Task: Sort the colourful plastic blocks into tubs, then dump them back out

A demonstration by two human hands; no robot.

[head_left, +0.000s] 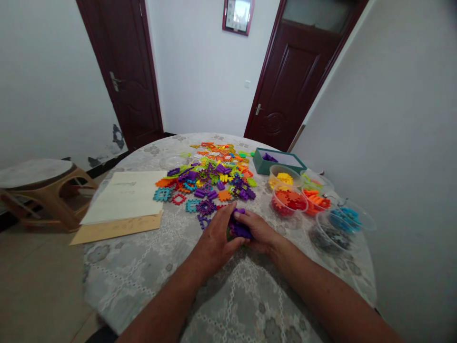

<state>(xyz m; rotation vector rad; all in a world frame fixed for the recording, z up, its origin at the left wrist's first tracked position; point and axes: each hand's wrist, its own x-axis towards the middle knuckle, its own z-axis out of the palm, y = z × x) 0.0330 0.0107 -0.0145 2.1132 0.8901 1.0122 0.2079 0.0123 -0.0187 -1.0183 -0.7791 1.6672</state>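
Several purple plastic building pieces [243,230] are bunched between my two hands over the near middle of the table. Curved around their left side, my left hand [218,233] has its thumb along the near edge. My right hand [257,230] closes on them from the right, its thumb pressing on top. A bit of green shows beneath the purple. Fingers cover much of the bunch, so its exact shape is hidden. Just beyond my hands spreads a heap of colourful interlocking pieces [210,176], with a purple square frame piece [206,207] at its near edge.
Clear tubs on the right hold red pieces [288,200], orange pieces [315,202], yellow pieces [281,180], blue pieces [345,219] and grey pieces [332,238]. Behind them sits a green box [263,166] with purple pieces. Paper sheets [123,197] lie left; a stool [53,200] stands beyond.
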